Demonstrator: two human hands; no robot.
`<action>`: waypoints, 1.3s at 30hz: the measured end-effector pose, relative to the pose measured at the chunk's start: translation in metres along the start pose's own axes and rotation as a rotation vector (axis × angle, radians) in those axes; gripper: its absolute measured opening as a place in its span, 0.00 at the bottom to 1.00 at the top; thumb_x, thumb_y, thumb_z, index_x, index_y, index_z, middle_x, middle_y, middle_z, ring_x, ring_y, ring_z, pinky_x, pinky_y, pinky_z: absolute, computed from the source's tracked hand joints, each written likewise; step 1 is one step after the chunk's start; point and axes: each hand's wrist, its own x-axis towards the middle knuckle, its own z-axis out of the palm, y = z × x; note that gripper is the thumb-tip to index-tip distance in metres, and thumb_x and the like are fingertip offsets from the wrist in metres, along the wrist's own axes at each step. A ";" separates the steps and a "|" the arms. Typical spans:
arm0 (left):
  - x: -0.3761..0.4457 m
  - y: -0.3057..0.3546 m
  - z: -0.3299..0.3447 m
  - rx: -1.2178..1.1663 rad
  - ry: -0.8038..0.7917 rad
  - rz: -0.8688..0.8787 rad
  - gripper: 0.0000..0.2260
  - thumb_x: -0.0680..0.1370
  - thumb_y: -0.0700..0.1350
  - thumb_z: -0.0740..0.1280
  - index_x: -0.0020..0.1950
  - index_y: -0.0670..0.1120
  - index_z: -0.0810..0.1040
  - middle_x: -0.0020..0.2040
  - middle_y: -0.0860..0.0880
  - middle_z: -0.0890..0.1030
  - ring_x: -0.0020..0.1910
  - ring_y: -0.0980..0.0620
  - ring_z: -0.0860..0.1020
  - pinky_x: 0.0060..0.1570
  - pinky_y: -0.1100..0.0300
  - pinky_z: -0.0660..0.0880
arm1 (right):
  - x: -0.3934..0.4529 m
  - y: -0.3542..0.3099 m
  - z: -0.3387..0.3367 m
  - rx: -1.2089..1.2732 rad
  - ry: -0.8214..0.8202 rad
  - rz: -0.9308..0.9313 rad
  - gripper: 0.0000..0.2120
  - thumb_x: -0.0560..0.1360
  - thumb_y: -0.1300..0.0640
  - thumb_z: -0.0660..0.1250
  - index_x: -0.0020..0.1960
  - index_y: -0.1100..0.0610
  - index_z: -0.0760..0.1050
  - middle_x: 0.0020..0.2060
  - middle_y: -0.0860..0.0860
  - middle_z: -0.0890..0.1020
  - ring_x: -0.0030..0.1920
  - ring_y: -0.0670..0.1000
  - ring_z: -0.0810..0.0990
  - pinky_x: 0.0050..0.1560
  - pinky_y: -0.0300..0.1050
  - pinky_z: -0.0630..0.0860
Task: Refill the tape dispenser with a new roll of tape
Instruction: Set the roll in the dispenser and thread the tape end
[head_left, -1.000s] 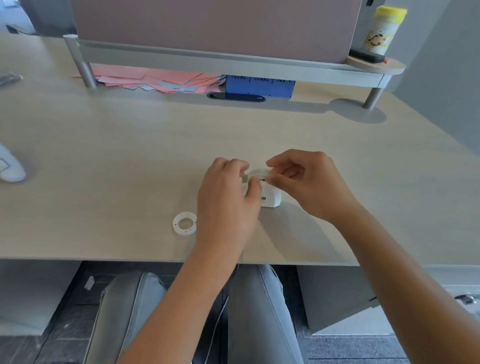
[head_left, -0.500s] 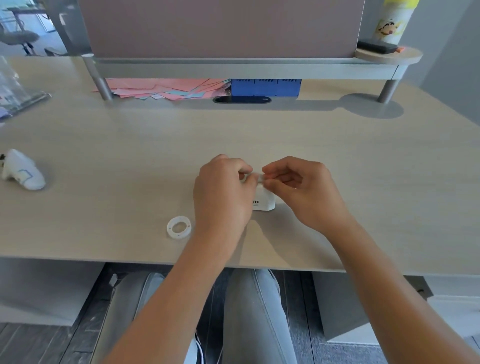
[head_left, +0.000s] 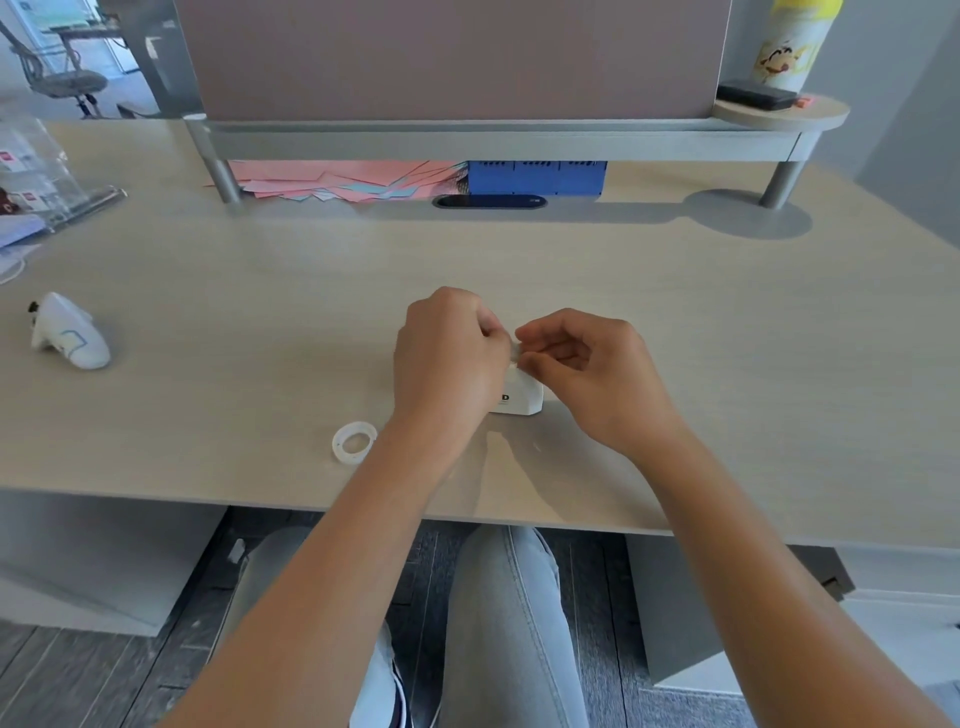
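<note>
A small white tape dispenser (head_left: 522, 397) stands on the pale wood desk (head_left: 260, 322) near its front edge; only its right end shows. My left hand (head_left: 449, 358) wraps over the dispenser's left side and top. My right hand (head_left: 587, 374) pinches something small and whitish at the dispenser's top, which looks like the tape end; fingers hide the roll itself. A white plastic ring (head_left: 354, 441), like a bare tape core, lies flat on the desk left of my left wrist.
A white handheld device (head_left: 67, 332) lies at the desk's left. Clear plastic packaging (head_left: 47, 182) sits at the far left. Pink papers (head_left: 337, 179) and a blue box (head_left: 537, 177) rest under a grey shelf (head_left: 493, 140); a yellow-capped bottle (head_left: 789, 44) stands on it.
The camera view has shifted, showing more of the desk's left side. Both hands stay on the dispenser, fingertips drawn closer together at its top. The white ring has not moved.
</note>
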 end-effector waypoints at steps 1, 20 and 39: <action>0.002 0.002 -0.001 0.026 -0.023 -0.008 0.08 0.72 0.39 0.67 0.40 0.46 0.86 0.38 0.48 0.85 0.39 0.43 0.83 0.40 0.49 0.82 | 0.001 -0.001 0.001 -0.015 0.002 -0.005 0.08 0.76 0.62 0.74 0.53 0.53 0.85 0.44 0.48 0.88 0.44 0.47 0.86 0.50 0.40 0.82; 0.030 -0.023 -0.031 -0.102 -0.251 0.018 0.06 0.76 0.38 0.65 0.50 0.47 0.77 0.46 0.46 0.82 0.42 0.46 0.78 0.36 0.58 0.70 | 0.008 -0.033 0.020 -0.394 0.038 -0.021 0.15 0.75 0.52 0.76 0.60 0.53 0.83 0.46 0.49 0.84 0.45 0.51 0.82 0.50 0.46 0.79; 0.038 -0.086 -0.033 -0.565 -0.147 -0.143 0.09 0.77 0.36 0.60 0.44 0.50 0.73 0.42 0.41 0.80 0.38 0.43 0.87 0.42 0.40 0.85 | 0.008 -0.048 0.045 -0.668 -0.003 0.037 0.19 0.75 0.46 0.74 0.64 0.51 0.81 0.59 0.52 0.79 0.61 0.55 0.78 0.57 0.49 0.75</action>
